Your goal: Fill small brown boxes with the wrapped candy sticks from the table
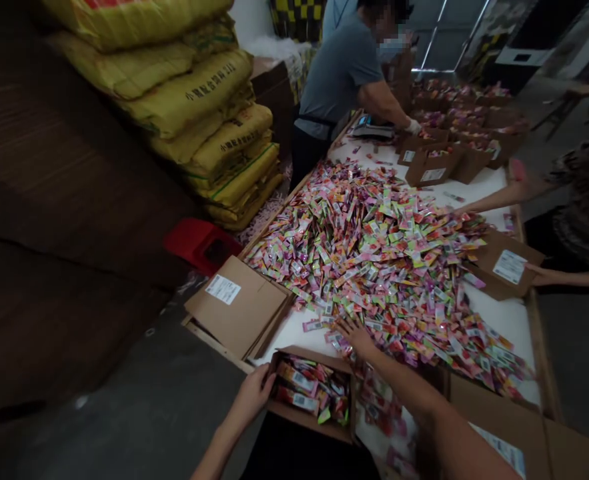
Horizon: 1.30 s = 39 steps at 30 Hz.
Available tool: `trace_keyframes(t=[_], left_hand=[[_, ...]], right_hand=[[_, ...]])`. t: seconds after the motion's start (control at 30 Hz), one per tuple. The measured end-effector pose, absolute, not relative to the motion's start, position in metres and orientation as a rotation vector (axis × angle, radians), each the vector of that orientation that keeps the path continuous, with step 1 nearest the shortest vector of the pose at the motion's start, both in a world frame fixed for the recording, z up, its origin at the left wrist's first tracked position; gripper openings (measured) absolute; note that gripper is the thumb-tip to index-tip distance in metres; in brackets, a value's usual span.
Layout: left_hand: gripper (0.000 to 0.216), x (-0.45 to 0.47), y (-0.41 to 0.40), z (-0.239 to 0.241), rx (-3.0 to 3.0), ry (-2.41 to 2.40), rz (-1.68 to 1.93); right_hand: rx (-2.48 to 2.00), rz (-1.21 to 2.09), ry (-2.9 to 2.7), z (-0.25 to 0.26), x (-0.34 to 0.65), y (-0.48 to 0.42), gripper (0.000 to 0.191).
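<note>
My left hand grips the left wall of an open cardboard box at the table's near edge, just above my lap. Inside the box lie several small candy packets, pink, red and green. My right hand rests on the near edge of a large heap of the same packets, fingers spread and pointing away from me. No packet is visibly held in it. The white table top shows between the box and the heap.
Flattened cartons lie on the table's left corner, and another carton is at the near right. One person works by filled boxes at the far end; another person's hand holds a box at right. Yellow sacks and a red stool stand left.
</note>
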<state>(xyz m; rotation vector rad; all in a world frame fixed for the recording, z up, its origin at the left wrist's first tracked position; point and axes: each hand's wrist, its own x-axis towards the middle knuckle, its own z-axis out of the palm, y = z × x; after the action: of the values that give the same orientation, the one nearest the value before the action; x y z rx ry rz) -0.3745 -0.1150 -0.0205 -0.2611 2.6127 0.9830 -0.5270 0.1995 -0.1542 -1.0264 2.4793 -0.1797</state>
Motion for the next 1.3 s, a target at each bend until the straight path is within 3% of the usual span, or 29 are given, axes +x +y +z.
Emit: trace_keyframes(t=[0.1, 0.23, 0.3, 0.43, 0.6, 0.77, 0.87, 1.0, 1.07, 1.17, 1.3], left_hand=[[0.038, -0.374, -0.11, -0.018, -0.302, 2.624, 0.963], [0.034, -0.374, -0.108, -0.017, -0.31, 2.627, 0.929], [0.031, -0.375, -0.107, -0.017, -0.316, 2.633, 0.914], [0.027, -0.382, -0.104, -0.018, -0.317, 2.644, 0.926], [0.026, -0.391, -0.102, -0.017, -0.281, 2.644, 0.978], [0.024, -0.394, -0.103, -0.019, -0.241, 2.632, 1.021], [0.021, -0.39, -0.106, -0.019, -0.224, 2.627, 1.043], [0.019, -0.381, -0.111, -0.018, -0.202, 2.621, 1.073], [0.02, -0.377, -0.113, -0.018, -0.193, 2.62, 1.081], [0.02, -0.375, -0.114, -0.018, -0.178, 2.629, 1.085], [0.014, -0.378, -0.113, -0.016, -0.11, 2.622, 1.032]], right_hand=[[-0.904, -0.17, 2.488, -0.142, -0.559, 0.191, 0.09], [-0.755, -0.2, 2.519, -0.118, -0.579, 0.195, 0.039], [-0.663, -0.234, 2.533, -0.104, -0.583, 0.201, 0.03], [-0.497, -0.317, 2.574, -0.061, -0.589, 0.228, 0.034], [-0.346, -0.435, 2.754, 0.032, -0.578, 0.251, 0.033], [-0.504, -0.345, 2.785, 0.099, -0.501, 0.175, 0.03], [-0.589, -0.257, 2.589, 0.085, -0.451, 0.111, 0.044], [-0.704, -0.48, 2.419, 0.049, -0.42, 0.097, 0.088], [-0.753, -0.687, 2.393, 0.041, -0.416, 0.117, 0.088], [-0.809, -0.745, 2.395, 0.03, -0.412, 0.14, 0.07], [-0.849, -0.701, 2.203, -0.003, -0.401, 0.125, 0.076]])
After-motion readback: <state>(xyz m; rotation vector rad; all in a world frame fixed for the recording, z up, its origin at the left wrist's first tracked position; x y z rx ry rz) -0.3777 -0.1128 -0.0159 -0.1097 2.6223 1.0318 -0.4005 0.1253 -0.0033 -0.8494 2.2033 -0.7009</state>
